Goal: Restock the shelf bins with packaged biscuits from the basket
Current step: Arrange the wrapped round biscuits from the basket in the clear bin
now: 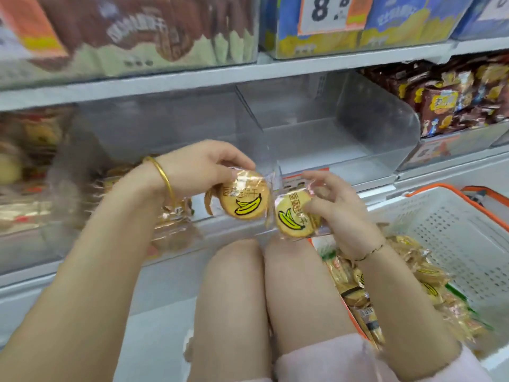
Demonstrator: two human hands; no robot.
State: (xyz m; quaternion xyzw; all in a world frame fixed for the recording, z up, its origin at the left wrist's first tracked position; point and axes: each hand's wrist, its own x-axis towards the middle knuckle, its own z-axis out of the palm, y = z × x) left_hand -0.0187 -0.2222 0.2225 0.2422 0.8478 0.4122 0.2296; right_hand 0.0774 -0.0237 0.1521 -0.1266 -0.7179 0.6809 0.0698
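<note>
My left hand [201,166] grips a clear-wrapped round biscuit pack with a yellow banana print [243,198], and more packs sit behind it in the same grip. Beside it my right hand [338,208] pinches a second banana biscuit pack [293,216]. Both packs hover in front of a clear shelf bin [316,139] whose floor is bare. At the lower right stands a white basket with an orange rim [451,232], holding several more banana biscuit packs [391,288].
Left of the clear bin, another bin [35,194] holds golden packs, blurred. A bin of brown snack packs [451,103] sits at the right. The upper shelf carries brown packets [143,31] and blue boxes [366,31]. My bare knees [264,299] are below the hands.
</note>
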